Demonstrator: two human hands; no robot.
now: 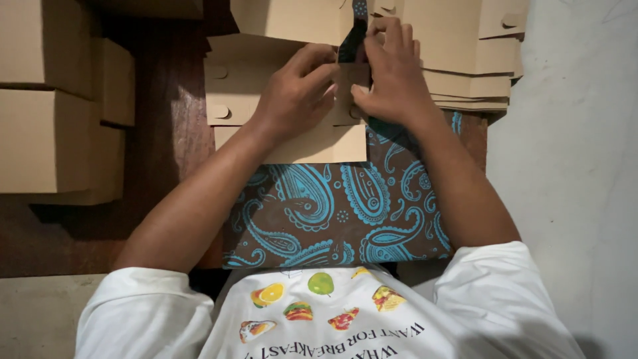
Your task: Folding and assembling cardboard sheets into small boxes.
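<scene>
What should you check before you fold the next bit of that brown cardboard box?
1. Both hands on the flat tan cardboard box blank: ok; the left hand and right hand press on it.
2. Blank resting on the brown cloth with blue paisley swirls: ok.
3. Tab held firmly in the fingers' grip: cannot tell; the hands hide it.
4. Stack of flat tan blanks beside the right hand: ok, within reach.
5. Folded tan cardboard boxes sitting apart on the left: ok.
</scene>
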